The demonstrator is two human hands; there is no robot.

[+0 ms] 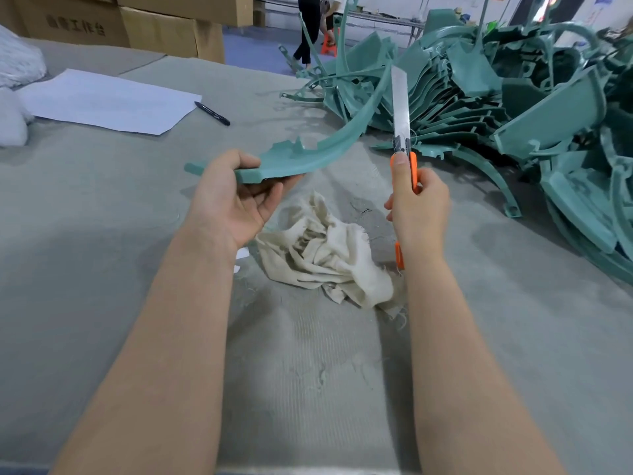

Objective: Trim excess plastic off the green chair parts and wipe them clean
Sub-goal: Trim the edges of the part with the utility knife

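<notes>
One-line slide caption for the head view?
Left hand holds a curved green chair part; right hand grips an orange-handled knife, blade up, above a crumpled cloth.

Chair part [329, 145] up there: green plastic, smooth, a soft dull sheen, ragged along one edge. The knife [401, 108] has a bare metal blade, bright and slick, and an orange plastic handle. Rag [322, 255]: cream cloth, crumpled, fraying. Table cover [102, 234]: grey ribbed fabric, matt. White paper sheet [109, 101], brown cardboard boxes [164, 32].

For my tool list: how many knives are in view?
1: the orange-handled knife, held in the right hand. Others may lie hidden under the green pile.
</notes>
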